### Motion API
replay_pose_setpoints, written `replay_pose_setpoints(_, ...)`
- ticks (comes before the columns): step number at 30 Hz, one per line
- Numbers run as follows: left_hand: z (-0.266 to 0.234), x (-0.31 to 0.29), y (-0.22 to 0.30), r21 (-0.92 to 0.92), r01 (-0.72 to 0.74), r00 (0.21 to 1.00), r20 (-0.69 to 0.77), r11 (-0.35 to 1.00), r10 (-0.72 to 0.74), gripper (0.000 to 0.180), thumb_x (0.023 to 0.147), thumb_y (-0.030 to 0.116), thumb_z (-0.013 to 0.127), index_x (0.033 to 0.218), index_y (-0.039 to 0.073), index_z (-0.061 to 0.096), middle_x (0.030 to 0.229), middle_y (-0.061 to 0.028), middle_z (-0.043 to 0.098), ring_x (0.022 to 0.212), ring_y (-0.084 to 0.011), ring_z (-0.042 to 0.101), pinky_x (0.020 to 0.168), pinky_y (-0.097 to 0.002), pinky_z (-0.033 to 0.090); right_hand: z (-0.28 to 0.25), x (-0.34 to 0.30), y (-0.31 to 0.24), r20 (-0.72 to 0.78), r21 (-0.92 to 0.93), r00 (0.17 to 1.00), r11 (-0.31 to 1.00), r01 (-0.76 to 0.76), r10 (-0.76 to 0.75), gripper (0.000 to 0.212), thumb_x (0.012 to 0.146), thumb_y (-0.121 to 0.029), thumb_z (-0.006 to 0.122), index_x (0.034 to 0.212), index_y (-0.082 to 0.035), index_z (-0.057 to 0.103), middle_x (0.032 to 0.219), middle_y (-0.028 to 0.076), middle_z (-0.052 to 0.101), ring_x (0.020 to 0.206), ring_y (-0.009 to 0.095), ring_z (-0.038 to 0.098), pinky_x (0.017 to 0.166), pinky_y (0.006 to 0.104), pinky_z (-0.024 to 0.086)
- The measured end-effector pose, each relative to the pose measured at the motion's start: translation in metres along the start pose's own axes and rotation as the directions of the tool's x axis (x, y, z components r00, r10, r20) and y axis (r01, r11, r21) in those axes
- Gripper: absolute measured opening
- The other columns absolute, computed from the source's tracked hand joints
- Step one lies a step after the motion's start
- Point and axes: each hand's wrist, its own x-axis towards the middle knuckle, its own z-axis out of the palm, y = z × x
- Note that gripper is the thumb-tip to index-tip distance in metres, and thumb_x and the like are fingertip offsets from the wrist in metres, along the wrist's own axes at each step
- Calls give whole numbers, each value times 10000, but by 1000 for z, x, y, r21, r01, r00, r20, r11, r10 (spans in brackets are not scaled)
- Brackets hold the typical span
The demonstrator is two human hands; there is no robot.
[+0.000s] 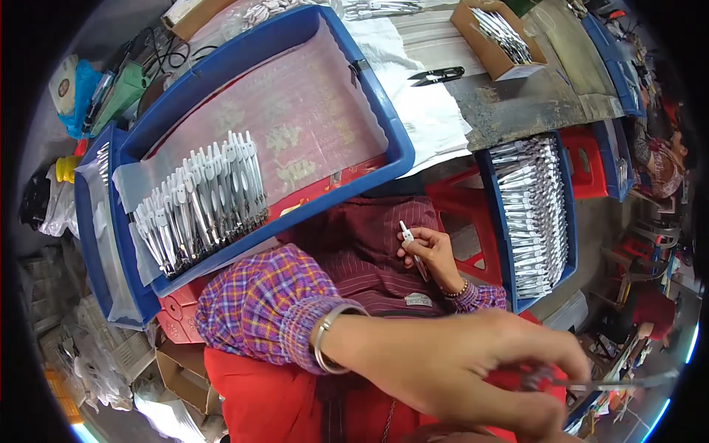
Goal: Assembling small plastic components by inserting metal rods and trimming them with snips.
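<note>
Close in front, my left hand (pixel 458 369) reaches across to the right, wearing a metal bangle. Its thumb and fingers are closed round a thin metal rod-like tool (pixel 613 385), blurred by motion. Farther off, over my dark red striped lap, my right hand (pixel 434 255) pinches a small slender silver piece with a white tip (pixel 408 235). A large blue tray (pixel 399 140) at the left holds rows of similar white-topped silver pieces (pixel 207 196), leaning upright in its near left part. More of them lie stacked in a narrower blue tray (pixel 570 221) at the right.
Black thread snips (pixel 437 75) rest on white cloth on the worktable (pixel 502 111). A cardboard box (pixel 517 70) of slender silver pieces stands behind. Red stools (pixel 473 221) support the trays. Cartons and plastic bags crowd the left floor; a person (pixel 668 159) sits far right.
</note>
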Motion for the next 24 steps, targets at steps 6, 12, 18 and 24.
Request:
replay_pose_setpoints(6,-29,-71,-40,359,462,743,-655,811,-133,313,816,40,569,1126,-2,574,944,-87,648,843,-147,624,774,-270,477,-8,2,-3,-23,-62,1000,998,12,-13,218,860,-80,598,1044,36,581,765,60,644,571,63,564,510,187,455)
replay_pose_setpoints(12,-32,-152,-98,399,744,405,-907,537,112,333,778,39,615,1110,15,600,940,-120,665,827,-149,639,762,-263,477,-5,1,-8,18,-90,1000,996,-15,17,238,875,-74,578,1086,36,566,800,68,644,615,66,567,553,183,461)
replay_pose_setpoints(18,-27,-169,-112,304,793,292,-950,528,109,336,732,17,673,1065,17,637,893,-119,687,810,-165,670,725,-269,507,-4,1,-4,6,-73,999,996,-51,51,232,881,-80,577,1088,27,575,801,63,643,616,60,563,548,178,455)
replay_pose_setpoints(24,-25,-171,-114,348,761,309,-937,548,166,332,752,102,693,1074,46,633,951,-142,668,793,-226,667,687,-290,499,0,3,-2,9,-75,1000,997,-28,29,241,880,-79,580,1098,26,575,804,63,643,614,61,559,548,178,455)
